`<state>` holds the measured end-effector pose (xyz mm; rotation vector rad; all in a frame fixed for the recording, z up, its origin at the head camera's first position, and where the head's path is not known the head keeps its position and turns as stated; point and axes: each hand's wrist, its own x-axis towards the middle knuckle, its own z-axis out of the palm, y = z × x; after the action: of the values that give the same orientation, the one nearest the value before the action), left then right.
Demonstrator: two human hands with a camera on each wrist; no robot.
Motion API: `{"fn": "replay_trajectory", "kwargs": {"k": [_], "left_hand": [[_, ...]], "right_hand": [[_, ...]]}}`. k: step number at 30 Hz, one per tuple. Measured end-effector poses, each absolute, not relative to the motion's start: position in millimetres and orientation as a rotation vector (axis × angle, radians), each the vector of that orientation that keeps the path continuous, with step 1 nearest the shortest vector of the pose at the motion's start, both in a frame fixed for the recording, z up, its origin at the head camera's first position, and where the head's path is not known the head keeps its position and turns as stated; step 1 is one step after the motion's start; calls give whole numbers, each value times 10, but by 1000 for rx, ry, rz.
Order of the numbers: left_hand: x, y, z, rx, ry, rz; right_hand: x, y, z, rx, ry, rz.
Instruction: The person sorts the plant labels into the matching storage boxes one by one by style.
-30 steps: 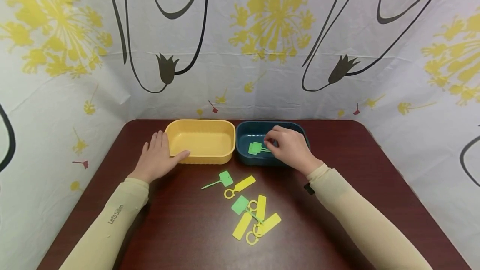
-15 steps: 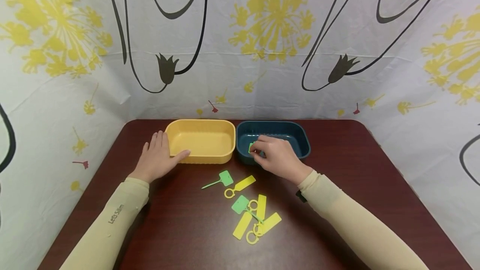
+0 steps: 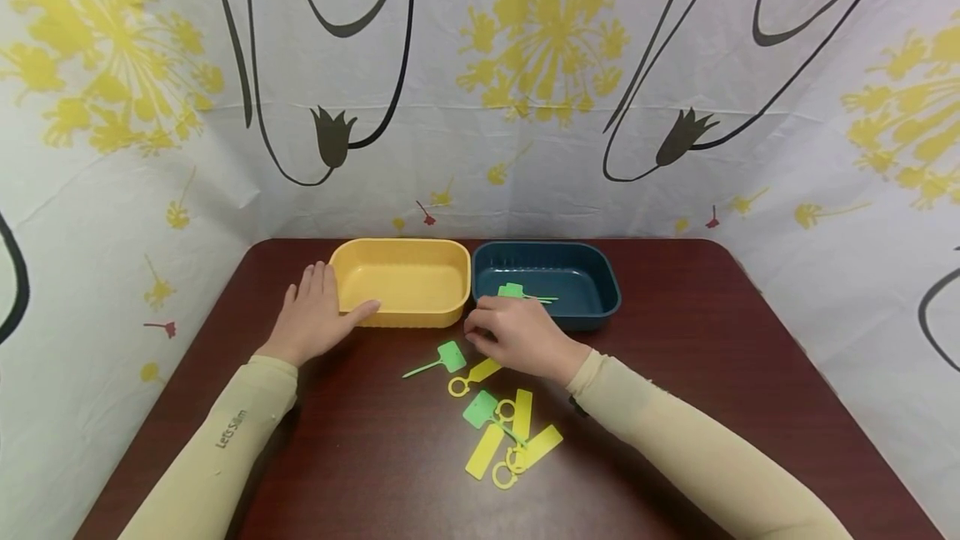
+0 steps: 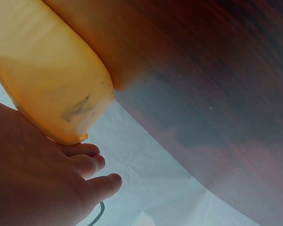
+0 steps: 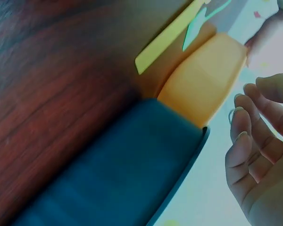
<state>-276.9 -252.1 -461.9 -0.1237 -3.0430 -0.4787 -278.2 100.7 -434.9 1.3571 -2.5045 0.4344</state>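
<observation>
My left hand [image 3: 311, 323] lies with straight fingers along the left side of a yellow bin [image 3: 405, 320], thumb over its front rim. My right hand [image 3: 525, 336] hovers at the front of a dark blue bin [image 3: 588, 322], fingers loosely bent and nothing held; the right wrist view shows a gap between thumb and fingertips. Just left of that hand, a green plastic tag [image 3: 452, 356] with a pointed stem lies on the table. A yellow ring-ended tag [image 3: 485, 370] is partly hidden below the hand. Inside the blue bin are green tags [image 3: 512, 290].
Nearer the front, a second green tag [image 3: 480, 409] overlaps several yellow ring tags [image 3: 543, 447] on the dark wooden table [image 3: 360, 457]. Both bins stand side by side near the back edge. A patterned cloth [image 3: 450, 148] hangs behind the table.
My right hand has moved from over the blue bin to the left and toward the front, uncovering the green tags inside. The left hand has stayed on the yellow bin.
</observation>
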Motion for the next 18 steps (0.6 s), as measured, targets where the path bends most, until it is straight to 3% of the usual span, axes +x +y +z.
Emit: {"fn": "replay_trajectory", "kwargs": {"k": [18], "left_hand": [[-2775,-2518,-4623,-115,-3038,-467]], "right_hand": [[-2790,583,-4490,1507,-2601,331]]}}
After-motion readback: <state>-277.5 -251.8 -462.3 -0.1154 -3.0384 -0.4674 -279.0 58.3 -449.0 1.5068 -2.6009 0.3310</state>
